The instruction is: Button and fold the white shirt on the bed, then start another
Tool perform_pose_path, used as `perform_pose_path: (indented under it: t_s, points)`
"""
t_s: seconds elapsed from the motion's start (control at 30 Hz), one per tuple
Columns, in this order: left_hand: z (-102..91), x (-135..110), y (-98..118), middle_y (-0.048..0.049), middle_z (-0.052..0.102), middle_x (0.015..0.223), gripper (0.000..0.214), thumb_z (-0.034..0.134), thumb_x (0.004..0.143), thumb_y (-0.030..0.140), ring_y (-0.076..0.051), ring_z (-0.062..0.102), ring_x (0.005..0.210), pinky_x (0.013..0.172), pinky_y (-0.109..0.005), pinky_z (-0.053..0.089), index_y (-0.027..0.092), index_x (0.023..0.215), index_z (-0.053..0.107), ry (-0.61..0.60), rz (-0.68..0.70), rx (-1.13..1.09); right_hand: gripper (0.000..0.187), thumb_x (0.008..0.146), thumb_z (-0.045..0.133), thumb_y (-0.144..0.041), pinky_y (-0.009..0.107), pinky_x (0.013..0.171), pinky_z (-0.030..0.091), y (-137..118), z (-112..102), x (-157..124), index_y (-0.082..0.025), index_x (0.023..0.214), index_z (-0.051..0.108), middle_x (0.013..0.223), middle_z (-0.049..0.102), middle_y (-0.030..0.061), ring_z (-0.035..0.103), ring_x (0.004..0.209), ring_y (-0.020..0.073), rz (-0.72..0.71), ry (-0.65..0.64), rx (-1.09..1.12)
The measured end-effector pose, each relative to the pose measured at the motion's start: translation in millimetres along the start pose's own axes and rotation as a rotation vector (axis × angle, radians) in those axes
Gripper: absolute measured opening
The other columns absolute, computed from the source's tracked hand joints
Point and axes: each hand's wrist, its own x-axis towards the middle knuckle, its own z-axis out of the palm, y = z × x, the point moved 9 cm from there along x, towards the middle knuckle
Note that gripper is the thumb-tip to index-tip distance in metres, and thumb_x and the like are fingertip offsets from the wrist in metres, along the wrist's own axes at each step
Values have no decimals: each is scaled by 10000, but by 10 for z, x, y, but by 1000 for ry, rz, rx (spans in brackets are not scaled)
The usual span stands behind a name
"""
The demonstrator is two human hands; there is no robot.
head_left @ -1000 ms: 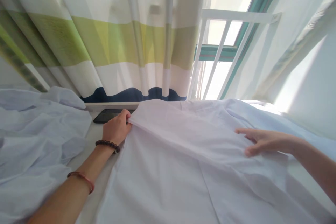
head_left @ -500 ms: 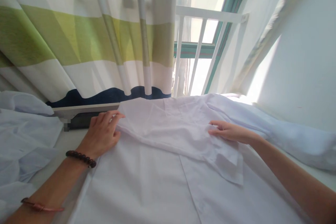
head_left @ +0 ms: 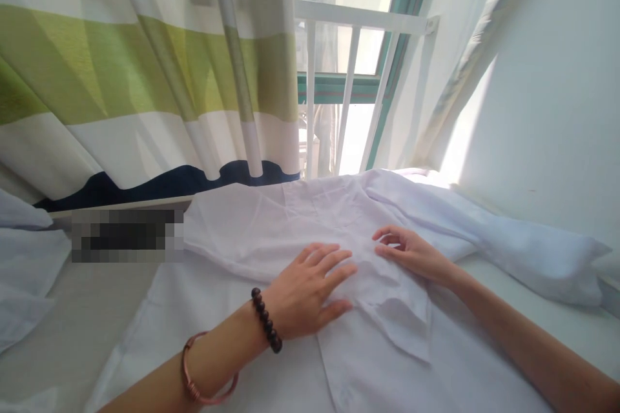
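Note:
A white shirt [head_left: 252, 232] lies spread over the flat surface in front of me, its upper part folded down across the body. My left hand [head_left: 307, 287] rests flat on the folded cloth near the middle, fingers stretched out; a dark bead bracelet [head_left: 266, 319] and a reddish bangle [head_left: 203, 368] sit on that arm. My right hand [head_left: 407, 251] lies on the shirt just to the right, fingers lightly curled against the fabric. One sleeve [head_left: 523, 248] trails off to the right.
A striped curtain [head_left: 121, 77] in white, green and navy hangs behind the surface. A window with a white rail [head_left: 363, 16] is beyond it. A blurred-out dark object [head_left: 126, 235] lies at the left by the ledge. More pale cloth [head_left: 24, 271] is heaped at the far left.
My left hand let go of the shirt's left edge and slid right to the middle of the fold. My right hand moved slightly left. The view shifted right.

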Motion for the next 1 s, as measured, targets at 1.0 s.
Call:
perform_pose_path:
  t_s: [1.0]
  points:
    - [138,-92,-71,-98,390,1467,497,483,918,371,-274,362,1333,1104,-503,271,242,1393,411,83,-61,65,393,669,769,-416,426,1015,327,-396,78,-521,-237,985,619,1177,473,68,421,1166,273,-243,-444,-576]
